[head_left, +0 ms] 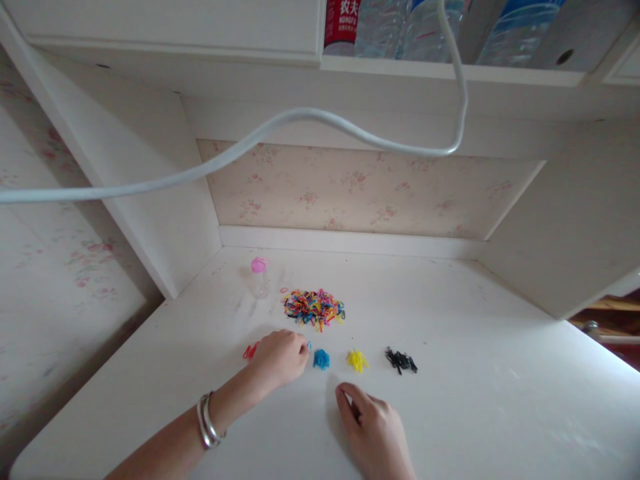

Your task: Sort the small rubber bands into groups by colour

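The right hand point(373, 427), at five o'clock from the multicoloured rubber-band pile point(314, 309), has thumb and forefinger pinched, contents hidden; the left hand point(283, 357), at seven, curls closed by a blue band heap point(321, 359) (any hold, I cannot tell). Bands should handle light, soft, stretchy, best nipped by an edge; the pile's long axis runs nine to three.

Home | built-in white desk point(465, 400) | floral wallpaper point(330, 193) | overhead shelf point(450, 77) storing plastic bottles point(430, 30)
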The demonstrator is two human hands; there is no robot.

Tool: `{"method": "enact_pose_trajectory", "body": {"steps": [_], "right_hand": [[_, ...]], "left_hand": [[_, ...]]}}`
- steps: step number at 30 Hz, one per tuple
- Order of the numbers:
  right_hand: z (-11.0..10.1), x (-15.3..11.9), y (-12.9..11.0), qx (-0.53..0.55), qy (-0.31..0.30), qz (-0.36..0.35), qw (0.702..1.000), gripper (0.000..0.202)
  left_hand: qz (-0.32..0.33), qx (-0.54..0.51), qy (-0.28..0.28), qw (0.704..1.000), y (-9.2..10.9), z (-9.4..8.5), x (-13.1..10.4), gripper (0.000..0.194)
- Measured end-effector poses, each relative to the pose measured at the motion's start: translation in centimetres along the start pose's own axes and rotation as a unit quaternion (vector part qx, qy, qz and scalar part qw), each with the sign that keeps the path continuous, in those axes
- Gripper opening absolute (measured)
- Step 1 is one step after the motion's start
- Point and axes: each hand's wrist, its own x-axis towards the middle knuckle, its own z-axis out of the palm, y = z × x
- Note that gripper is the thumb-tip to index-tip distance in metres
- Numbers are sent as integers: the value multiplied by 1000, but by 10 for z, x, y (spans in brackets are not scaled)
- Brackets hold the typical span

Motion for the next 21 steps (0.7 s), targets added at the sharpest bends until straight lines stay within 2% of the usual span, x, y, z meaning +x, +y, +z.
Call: {"method": "enact_pose_trajectory", "body": {"steps": [7, 11, 21], "right_hand": [[2, -1, 2, 20, 15, -13, 1000, 34], [4, -2, 3, 30, 8, -13, 999, 33], [0, -2, 1, 23, 0, -5, 1000, 33]], "left_hand": [[-4, 34, -42, 999, 12, -3, 7, 27], [6, 36, -45, 998, 14, -6, 9, 25], [48, 19, -42, 998, 2, -12, 12, 28]]}}
